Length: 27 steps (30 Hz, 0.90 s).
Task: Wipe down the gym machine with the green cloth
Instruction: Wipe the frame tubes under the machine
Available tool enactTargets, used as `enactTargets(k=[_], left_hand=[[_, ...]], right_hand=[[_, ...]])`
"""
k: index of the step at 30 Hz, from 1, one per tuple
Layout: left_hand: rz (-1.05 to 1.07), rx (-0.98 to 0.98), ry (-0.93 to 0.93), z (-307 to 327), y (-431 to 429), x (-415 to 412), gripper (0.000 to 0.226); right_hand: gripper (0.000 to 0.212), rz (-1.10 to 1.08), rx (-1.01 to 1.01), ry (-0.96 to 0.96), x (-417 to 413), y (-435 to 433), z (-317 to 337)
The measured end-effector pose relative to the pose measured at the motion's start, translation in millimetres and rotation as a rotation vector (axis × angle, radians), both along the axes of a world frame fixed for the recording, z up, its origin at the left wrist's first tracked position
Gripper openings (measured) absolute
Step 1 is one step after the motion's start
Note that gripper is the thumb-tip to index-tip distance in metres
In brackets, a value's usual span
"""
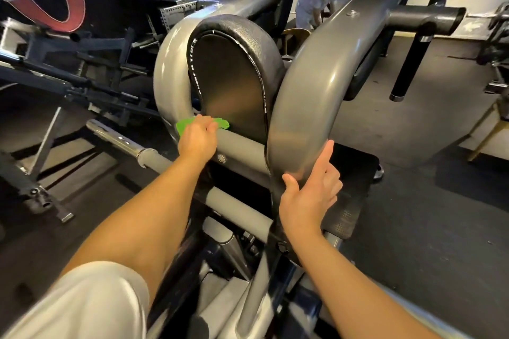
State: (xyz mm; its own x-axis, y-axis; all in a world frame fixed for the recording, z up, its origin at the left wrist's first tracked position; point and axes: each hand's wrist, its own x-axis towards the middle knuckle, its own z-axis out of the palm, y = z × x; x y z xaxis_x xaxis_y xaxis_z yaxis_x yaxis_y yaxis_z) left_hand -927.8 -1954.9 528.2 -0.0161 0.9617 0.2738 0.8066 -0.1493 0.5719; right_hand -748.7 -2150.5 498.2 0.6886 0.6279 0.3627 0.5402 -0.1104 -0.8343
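Green cloth (223,123), crumpled, bright, sits under L hand (197,140) on gym machine (168,69). Fingers are curled down over it, gripping and pressing it onto round matte-grey crossbar (245,150). Just above grip: black vinyl pad (234,74), oval, glossy, w/ stitched piping round edge. Rt of grip: fat curved grey frame arm (303,96), smooth, painted sheen. R hand (308,195) on its lower edge, unclenched; index straight along metal, thumb spread, holds nothing.
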Motion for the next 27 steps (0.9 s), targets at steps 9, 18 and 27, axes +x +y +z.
enactTargets(k=[9,18,27], left_hand=[[0.105,0.027,-0.034,1,-24,25,0.030],[-0.089,0.175,-0.167,-29,-86,61,0.034],[0.055,0.079,-0.157,-7,-13,4,0.033]], right_hand=[[0.110,0.034,-0.024,0.048,4,-2,6],[0.111,0.014,0.000,0.056,1,1,4],[0.109,0.017,-0.008,0.068,0,0,6]])
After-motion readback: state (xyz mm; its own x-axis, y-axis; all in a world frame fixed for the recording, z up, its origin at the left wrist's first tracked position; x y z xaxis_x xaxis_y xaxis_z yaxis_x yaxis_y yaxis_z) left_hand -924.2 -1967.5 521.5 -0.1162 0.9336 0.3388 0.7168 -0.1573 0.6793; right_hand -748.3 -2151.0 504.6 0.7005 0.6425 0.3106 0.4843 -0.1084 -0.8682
